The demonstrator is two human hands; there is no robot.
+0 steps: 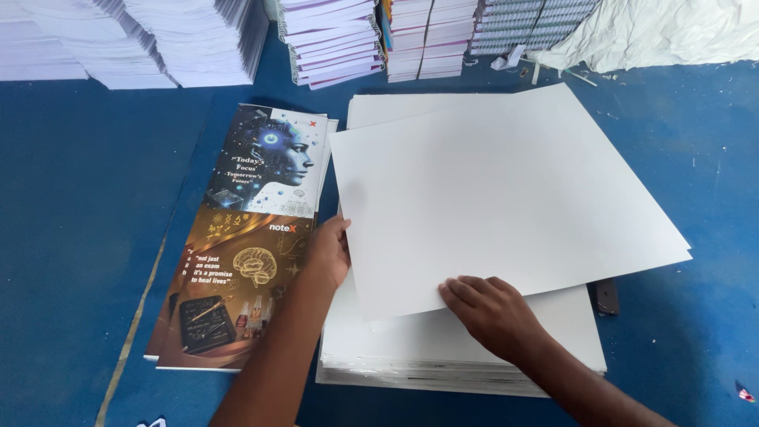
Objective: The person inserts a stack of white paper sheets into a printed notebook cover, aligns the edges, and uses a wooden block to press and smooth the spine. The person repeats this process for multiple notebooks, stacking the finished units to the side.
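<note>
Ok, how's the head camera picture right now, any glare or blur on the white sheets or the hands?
Head view: even, soft light, no hard glare; the top white sheet is bright and nearly featureless, with a faint shadow near its left edge. Left hand and right hand are sharp, no motion blur. The printed covers are in focus; the stacks at the back look slightly softer.

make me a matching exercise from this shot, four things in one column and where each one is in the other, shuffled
Things:
1. top sheet
2. printed covers
3. left hand
4. notebook stacks

Places:
A. along the far edge of the blue table
B. left of the white stack
C. askew on the white stack, under the right hand
D. at the top sheet's left edge

Pairs: 1-C, 2-B, 3-D, 4-A
</note>
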